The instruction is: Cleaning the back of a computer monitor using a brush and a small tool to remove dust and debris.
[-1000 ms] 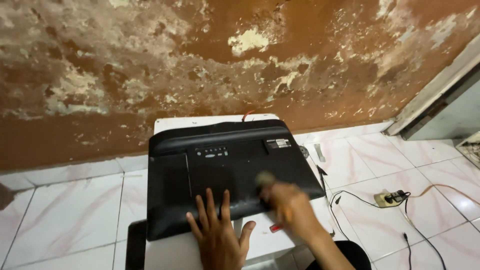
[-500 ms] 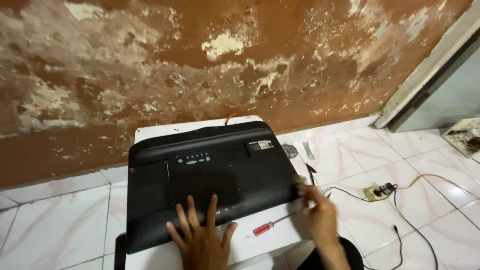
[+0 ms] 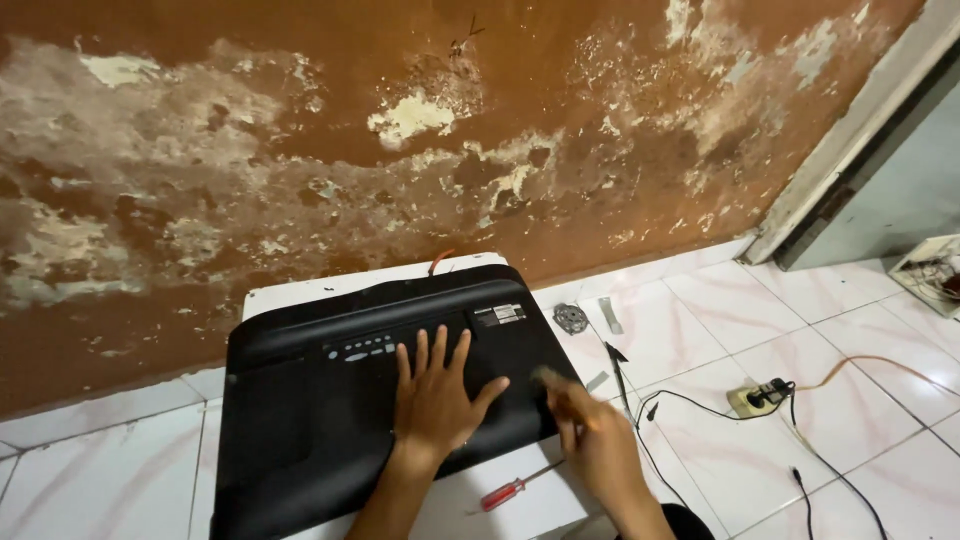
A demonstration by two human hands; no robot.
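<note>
Pressing our left hand (image 3: 437, 395) flat, fingers spread, we are holding down the black monitor back cover (image 3: 330, 390), which is lying face down on the white table (image 3: 530, 500). Our right hand (image 3: 590, 440) is hovering blurred over the cover's right edge; whether it is gripping anything, we cannot tell. The red-handled screwdriver (image 3: 510, 490) is lying on the table between our wrists.

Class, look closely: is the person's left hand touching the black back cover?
Touching: the head view shows the left hand lying flat, fingers spread, on the black back cover.

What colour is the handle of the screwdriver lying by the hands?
Red. The screwdriver lies on the white table, clearest in the head view.
</note>
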